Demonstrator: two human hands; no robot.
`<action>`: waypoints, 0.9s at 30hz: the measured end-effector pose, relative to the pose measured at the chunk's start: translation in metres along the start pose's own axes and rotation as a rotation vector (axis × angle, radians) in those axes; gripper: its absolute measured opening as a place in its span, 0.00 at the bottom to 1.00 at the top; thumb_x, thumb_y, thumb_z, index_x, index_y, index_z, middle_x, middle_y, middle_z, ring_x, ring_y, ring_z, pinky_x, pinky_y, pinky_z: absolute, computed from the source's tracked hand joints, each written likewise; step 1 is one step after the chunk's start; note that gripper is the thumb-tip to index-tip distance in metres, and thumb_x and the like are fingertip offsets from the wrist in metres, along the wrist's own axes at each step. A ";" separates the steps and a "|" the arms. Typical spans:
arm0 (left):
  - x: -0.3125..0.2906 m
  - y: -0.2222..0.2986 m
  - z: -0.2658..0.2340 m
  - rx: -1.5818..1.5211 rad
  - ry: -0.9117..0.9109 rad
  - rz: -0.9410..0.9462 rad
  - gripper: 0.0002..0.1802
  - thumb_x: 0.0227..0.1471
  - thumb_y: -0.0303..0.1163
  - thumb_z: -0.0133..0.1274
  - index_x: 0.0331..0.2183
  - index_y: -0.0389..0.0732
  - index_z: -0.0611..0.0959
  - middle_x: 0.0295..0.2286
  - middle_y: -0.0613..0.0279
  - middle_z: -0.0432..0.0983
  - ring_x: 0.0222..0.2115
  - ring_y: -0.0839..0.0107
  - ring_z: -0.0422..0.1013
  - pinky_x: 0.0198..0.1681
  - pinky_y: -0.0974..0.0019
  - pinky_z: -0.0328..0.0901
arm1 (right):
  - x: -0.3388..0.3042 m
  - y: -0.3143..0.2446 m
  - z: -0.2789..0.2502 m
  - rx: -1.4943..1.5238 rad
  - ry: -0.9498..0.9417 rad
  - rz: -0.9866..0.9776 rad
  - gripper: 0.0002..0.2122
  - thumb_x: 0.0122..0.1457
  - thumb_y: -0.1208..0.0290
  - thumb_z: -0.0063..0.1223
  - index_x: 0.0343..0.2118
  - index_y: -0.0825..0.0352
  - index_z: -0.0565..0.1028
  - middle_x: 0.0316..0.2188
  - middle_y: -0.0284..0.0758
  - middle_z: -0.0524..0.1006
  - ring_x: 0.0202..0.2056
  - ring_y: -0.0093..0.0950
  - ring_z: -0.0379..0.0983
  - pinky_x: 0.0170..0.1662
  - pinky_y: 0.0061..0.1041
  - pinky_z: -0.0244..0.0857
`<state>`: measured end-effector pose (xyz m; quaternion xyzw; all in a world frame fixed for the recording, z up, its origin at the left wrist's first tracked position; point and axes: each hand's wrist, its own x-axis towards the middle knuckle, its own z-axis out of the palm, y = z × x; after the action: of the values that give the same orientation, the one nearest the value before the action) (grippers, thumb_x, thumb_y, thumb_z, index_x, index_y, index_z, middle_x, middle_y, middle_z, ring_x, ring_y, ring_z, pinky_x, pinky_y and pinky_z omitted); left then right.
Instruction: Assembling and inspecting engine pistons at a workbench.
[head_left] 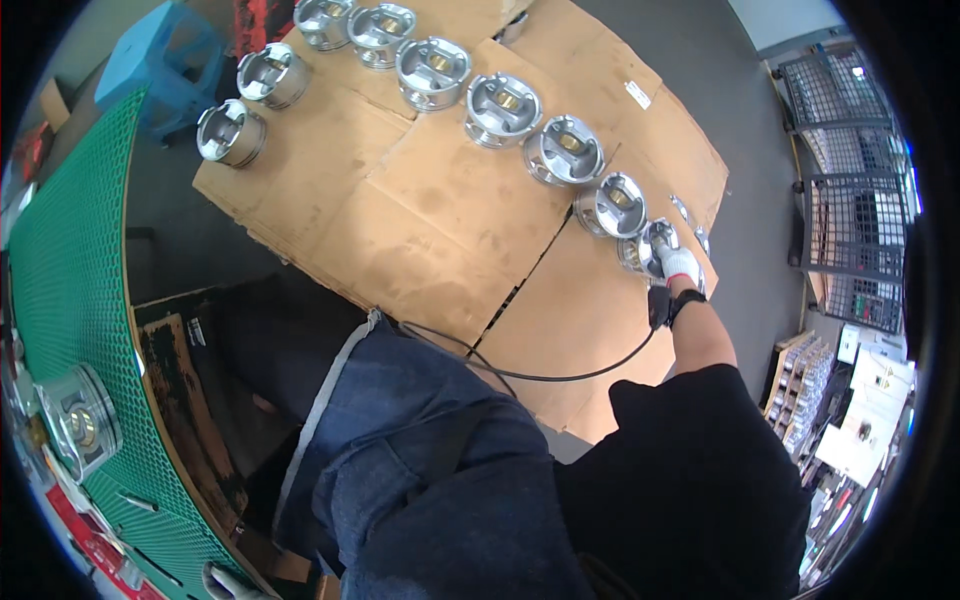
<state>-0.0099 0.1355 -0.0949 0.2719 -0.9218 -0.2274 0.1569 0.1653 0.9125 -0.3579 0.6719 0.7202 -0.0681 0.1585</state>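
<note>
My right hand (681,264), in a white glove, is at the last metal piston (641,252) at the right end of a curved row. Its fingers reach into the hollow of that piston and close on it, partly hidden. Beside it stands another piston (611,205), and several more, such as one piston (563,151), follow toward the far left on brown cardboard (430,220). At the lower left my left hand (228,583), in a greyish glove, lies by the edge of the green mat (75,240); its fingers are mostly cut off by the picture's rim.
A single piston (80,422) stands on the green mat, near a small metal pin (138,501). Shiny metal pieces (690,217) lie at the cardboard's right edge. A black cable (560,378) crosses the cardboard. Beyond are a blue stool (165,65) and mesh cages (850,215).
</note>
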 end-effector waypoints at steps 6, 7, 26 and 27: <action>0.021 -0.074 -0.009 -0.088 0.126 -0.025 0.11 0.55 0.23 0.50 0.41 0.32 0.78 0.42 0.54 0.74 0.42 0.67 0.70 0.49 0.65 0.65 | -0.012 0.011 0.004 -0.036 -0.009 -0.256 0.34 0.49 0.35 0.46 0.37 0.68 0.81 0.36 0.52 0.78 0.42 0.49 0.75 0.47 0.43 0.65; 0.013 -0.072 -0.008 -0.139 0.097 -0.030 0.12 0.57 0.25 0.50 0.43 0.32 0.78 0.41 0.55 0.75 0.42 0.68 0.70 0.49 0.65 0.65 | -0.035 0.002 -0.001 -0.051 -0.039 -0.326 0.34 0.48 0.35 0.46 0.37 0.69 0.81 0.35 0.53 0.78 0.41 0.50 0.75 0.46 0.44 0.65; -0.010 -0.064 -0.057 -0.652 -0.068 0.047 0.12 0.47 0.22 0.55 0.37 0.36 0.82 0.34 0.59 0.78 0.34 0.70 0.74 0.40 0.69 0.67 | -0.299 -0.133 -0.108 1.251 -0.928 -0.601 0.21 0.66 0.60 0.35 0.55 0.69 0.67 0.46 0.41 0.75 0.41 0.35 0.76 0.45 0.36 0.73; -0.008 -0.075 -0.062 -0.654 -0.033 0.046 0.12 0.46 0.21 0.55 0.37 0.36 0.82 0.34 0.58 0.78 0.34 0.68 0.74 0.40 0.69 0.67 | -0.353 -0.149 -0.145 1.230 -1.226 -0.577 0.20 0.67 0.59 0.35 0.56 0.66 0.67 0.49 0.40 0.74 0.43 0.33 0.76 0.45 0.35 0.73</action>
<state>0.0544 0.0636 -0.0817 0.1824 -0.8082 -0.5123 0.2259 0.0142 0.6102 -0.1260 0.2779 0.4866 -0.8216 0.1043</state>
